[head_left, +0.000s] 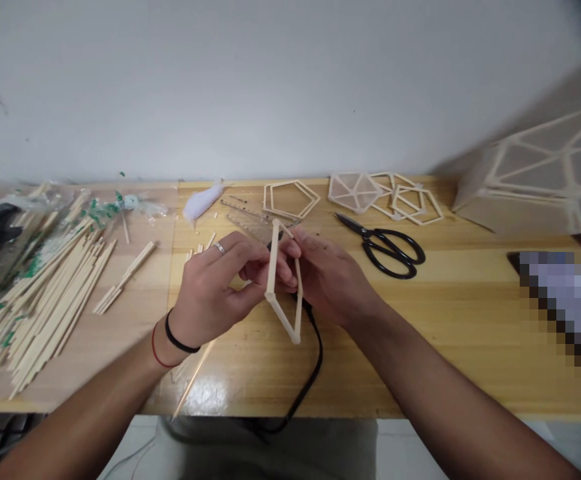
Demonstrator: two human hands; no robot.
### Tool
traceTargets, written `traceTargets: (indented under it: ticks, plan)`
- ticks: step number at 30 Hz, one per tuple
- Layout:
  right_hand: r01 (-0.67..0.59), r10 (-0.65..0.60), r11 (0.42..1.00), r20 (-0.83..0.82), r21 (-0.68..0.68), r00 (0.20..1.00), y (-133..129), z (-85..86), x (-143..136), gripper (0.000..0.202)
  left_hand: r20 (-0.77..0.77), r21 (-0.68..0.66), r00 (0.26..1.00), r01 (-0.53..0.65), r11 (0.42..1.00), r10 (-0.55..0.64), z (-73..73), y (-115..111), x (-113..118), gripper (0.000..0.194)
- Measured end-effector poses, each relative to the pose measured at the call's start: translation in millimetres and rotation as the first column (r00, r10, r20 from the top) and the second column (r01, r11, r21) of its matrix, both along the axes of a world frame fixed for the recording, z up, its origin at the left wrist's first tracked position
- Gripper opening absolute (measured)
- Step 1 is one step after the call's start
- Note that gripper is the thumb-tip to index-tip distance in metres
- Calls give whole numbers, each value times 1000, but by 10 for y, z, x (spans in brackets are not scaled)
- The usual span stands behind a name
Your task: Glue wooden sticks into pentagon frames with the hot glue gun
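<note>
In the middle of the head view, a frame of pale wooden sticks (273, 263) is held up on edge above the table, with whitish blobs at its corners. My right hand (334, 275) grips its far right side between thumb and fingers. My left hand (223, 277), wearing a ring, has its fingers closed at the left stick; the fingertips are partly hidden behind it. Behind my hands a dark object is mostly covered, and a black cord (316, 360) runs from there toward the table's front edge.
Loose wooden sticks (65, 300) and plastic wrapping cover the left. Black-handled scissors (395, 250) lie right of my hands. Behind are a pentagon frame (267, 200), a covered pentagon panel (354, 192) and more frames (435, 207). A large panelled structure (535, 167) stands at right, above a blurred device (565, 307).
</note>
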State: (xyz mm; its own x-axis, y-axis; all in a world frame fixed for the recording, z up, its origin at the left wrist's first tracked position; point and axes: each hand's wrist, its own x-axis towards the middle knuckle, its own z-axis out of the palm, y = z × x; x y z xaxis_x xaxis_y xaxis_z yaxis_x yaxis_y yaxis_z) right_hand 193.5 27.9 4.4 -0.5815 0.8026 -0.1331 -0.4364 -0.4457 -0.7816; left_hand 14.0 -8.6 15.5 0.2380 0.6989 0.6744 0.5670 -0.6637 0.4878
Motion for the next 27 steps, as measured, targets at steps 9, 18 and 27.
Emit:
traceTargets:
  ticks: [9, 18, 27]
  plan:
    - [-16, 17, 999, -16, 33, 1000, 7, -7, 19, 40, 36, -51, 999, -39, 998, 41, 21, -5, 12, 9]
    - [29, -29, 999, -25, 31, 999, 12, 25, 19, 39, 111, -19, 994, -6, 1000, 8, 10, -7, 24, 4]
    - [42, -42, 999, -39, 1, 998, 24, 30, 29, 38, 73, 39, 992, 97, 995, -99, 16, -41, 25, 17]
